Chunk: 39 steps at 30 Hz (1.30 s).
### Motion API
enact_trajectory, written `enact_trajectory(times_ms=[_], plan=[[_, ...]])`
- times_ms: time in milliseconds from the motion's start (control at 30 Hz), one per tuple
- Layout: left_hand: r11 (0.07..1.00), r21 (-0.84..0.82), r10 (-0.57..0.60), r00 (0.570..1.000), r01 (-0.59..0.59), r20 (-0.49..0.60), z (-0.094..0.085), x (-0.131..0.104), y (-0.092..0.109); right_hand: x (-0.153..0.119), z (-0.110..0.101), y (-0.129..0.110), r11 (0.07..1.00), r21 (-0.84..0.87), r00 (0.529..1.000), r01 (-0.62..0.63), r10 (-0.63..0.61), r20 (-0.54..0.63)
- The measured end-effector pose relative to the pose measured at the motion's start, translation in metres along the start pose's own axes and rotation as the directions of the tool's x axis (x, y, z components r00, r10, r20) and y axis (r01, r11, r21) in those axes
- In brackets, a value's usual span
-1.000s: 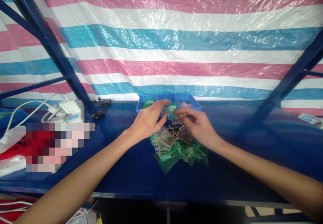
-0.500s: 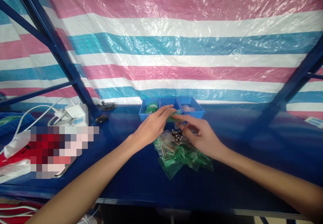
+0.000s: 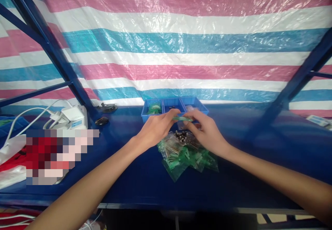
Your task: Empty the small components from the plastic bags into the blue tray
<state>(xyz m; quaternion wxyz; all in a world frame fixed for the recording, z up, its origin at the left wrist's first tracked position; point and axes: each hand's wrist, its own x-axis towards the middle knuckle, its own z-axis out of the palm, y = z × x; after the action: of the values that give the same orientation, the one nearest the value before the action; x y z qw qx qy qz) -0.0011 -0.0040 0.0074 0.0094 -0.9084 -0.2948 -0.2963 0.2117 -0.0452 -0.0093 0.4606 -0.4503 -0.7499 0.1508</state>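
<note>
A small green plastic bag is stretched between my two hands, just in front of the blue bins. My left hand pinches its left end, and my right hand grips its right end between thumb and fingers. Below them on the table lies a heap of green and clear bags with thin metal pieces inside. Dark and silvery small parts sit at the top of this heap. Behind my hands, a blue divided bin holds green bags on the left and pale clear bags on the right.
On the left of the blue table stands a white power strip with chargers and cables, near a blurred patch and red and white material. A black mouse-like object lies by the frame post. Striped sheeting hangs behind.
My right fingers have closed on the right end of the green bag, which now shows flat between both hands. The view has shifted slightly.
</note>
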Motion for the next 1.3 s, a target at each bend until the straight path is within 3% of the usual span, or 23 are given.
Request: enact_trajectory(times_ms=[267, 400, 567, 667, 967, 1167, 1300], plan=[[0.998, 0.065, -0.012, 0.995, 0.019, -0.102, -0.001, 0.001, -0.001, -0.002, 0.0, 0.0, 1.0, -0.021, 0.999, 0.023, -0.022, 0.029], [1.0, 0.015, 0.006, 0.987, -0.003, -0.163, -0.002, 0.001, -0.002, -0.001, 0.002, 0.0, 0.998, 0.038, 0.998, -0.046, 0.045, 0.034], [0.995, 0.067, 0.072, 0.996, -0.068, -0.056, -0.008, 0.002, 0.003, 0.002, 0.0, -0.003, 0.965, 0.207, 0.987, -0.16, 0.15, 0.065], [0.992, 0.119, 0.054, 0.998, -0.05, -0.027, -0.006, 0.002, 0.004, 0.002, -0.002, -0.006, 0.961, 0.235, 0.988, -0.146, 0.132, 0.078], [0.996, 0.07, 0.056, 0.995, -0.051, -0.081, -0.001, 0.0, 0.001, 0.011, -0.012, -0.01, 0.986, 0.164, 0.993, 0.005, -0.025, 0.118], [0.991, -0.087, -0.111, 0.98, 0.097, -0.166, -0.004, 0.005, -0.014, 0.037, -0.01, -0.011, 0.985, 0.172, 0.997, -0.005, -0.01, 0.082], [0.937, -0.251, -0.301, 0.924, 0.241, -0.236, -0.006, 0.009, -0.03, 0.066, 0.002, -0.006, 0.991, 0.131, 0.997, 0.003, -0.013, 0.079]])
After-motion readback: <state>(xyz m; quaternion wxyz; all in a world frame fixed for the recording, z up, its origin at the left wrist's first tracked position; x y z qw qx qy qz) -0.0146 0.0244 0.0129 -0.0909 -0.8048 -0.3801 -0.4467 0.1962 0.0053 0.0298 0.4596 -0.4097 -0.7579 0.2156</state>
